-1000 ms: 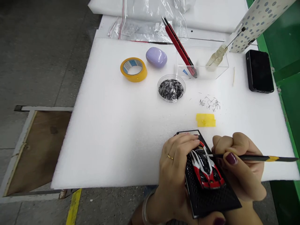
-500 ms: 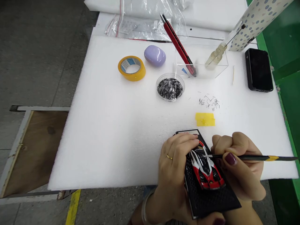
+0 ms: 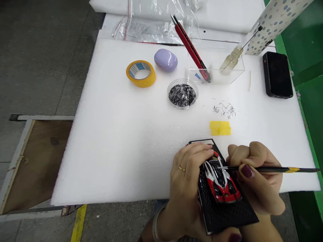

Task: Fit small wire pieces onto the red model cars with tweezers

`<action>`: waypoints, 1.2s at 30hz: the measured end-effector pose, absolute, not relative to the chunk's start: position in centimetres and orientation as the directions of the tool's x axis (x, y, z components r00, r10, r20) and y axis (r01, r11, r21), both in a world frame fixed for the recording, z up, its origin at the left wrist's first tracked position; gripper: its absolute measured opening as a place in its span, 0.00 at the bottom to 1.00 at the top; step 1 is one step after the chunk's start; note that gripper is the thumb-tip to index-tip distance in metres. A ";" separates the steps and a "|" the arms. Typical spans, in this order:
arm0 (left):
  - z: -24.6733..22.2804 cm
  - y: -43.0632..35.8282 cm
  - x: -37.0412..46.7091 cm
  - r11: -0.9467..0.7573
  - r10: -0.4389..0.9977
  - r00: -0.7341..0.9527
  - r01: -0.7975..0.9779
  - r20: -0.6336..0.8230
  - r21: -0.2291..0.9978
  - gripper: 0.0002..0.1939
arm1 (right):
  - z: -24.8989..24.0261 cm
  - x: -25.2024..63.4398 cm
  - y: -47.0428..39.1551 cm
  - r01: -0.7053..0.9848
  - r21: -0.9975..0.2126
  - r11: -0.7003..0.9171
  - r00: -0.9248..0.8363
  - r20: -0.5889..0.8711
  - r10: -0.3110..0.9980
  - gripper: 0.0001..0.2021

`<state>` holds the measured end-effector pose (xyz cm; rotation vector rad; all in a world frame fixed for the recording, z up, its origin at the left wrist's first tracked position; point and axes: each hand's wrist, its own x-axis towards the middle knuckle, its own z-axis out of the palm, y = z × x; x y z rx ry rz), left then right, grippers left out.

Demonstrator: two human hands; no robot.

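A steady double hold

My left hand (image 3: 186,176) clasps the black base (image 3: 227,216) at the near edge of the foam sheet (image 3: 113,151), seemingly to steady the model car (image 3: 225,193) on it. My right hand (image 3: 259,186) pinches the slim black-handled tool (image 3: 274,169) near its tip, probably for control.

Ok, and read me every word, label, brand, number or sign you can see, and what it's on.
No text can be read for certain.
Print inside the yellow tape roll: too small to read.
Pale strip on the black base: too blurred to read.
Emblem on the model car: too small to make out.
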<state>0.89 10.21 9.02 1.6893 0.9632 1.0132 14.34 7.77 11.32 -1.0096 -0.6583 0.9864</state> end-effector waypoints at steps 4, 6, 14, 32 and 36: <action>8.7 10.3 0.9 -0.310 0.903 0.353 0.143 0.244 0.940 0.15 | 11.2 14.4 7.7 -0.374 -0.908 0.191 0.403 0.026 0.915 0.07; 8.6 10.3 0.9 -0.322 0.900 0.354 0.149 0.254 0.935 0.16 | 11.2 14.4 7.8 -0.376 -0.907 0.190 0.398 0.027 0.917 0.07; 8.6 10.4 1.0 -0.332 0.902 0.343 0.162 0.262 0.929 0.15 | 11.1 14.4 7.8 -0.391 -0.899 0.197 0.401 0.026 0.916 0.05; 9.9 7.6 6.3 -0.568 0.820 0.370 0.622 0.437 0.539 0.39 | 13.9 20.5 0.4 0.358 -0.916 -0.179 0.422 -0.012 0.907 0.07; 9.8 7.3 6.7 -0.579 0.808 0.392 0.664 0.440 0.473 0.32 | 12.9 20.6 0.9 0.431 -0.876 -0.215 0.393 -0.032 0.919 0.08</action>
